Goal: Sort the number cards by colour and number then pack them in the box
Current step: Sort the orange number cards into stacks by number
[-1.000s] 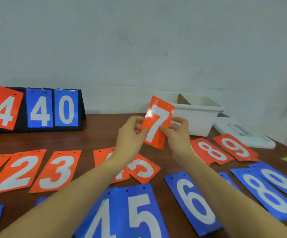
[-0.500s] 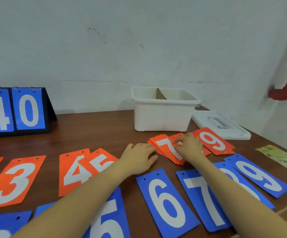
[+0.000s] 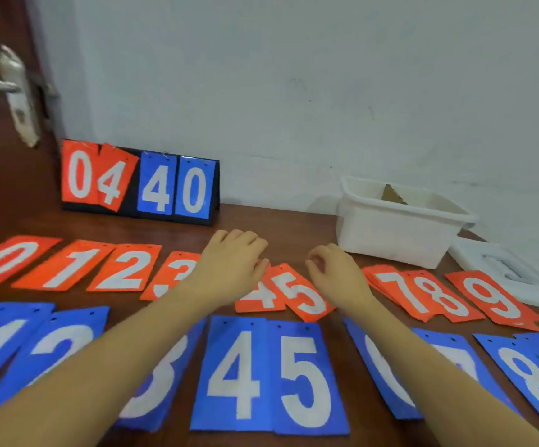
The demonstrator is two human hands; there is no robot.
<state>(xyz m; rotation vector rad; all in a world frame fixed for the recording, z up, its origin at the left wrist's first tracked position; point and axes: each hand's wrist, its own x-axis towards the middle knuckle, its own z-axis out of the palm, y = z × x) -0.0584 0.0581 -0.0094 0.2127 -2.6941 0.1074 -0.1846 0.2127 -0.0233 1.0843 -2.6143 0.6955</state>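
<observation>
A wooden table (image 3: 294,230) meets a pale wall (image 3: 294,91); a door handle (image 3: 13,91) shows far left

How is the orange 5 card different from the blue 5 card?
The orange 5 card is orange; the blue 5 card is blue. The orange 5 card lies tilted in the far row, overlapping the orange 4 card; the blue 5 card lies straighter in the near row, alongside the blue 4 card. The orange 5 card looks smaller, being farther away. Both lie flat on the table with a white 5.
</observation>
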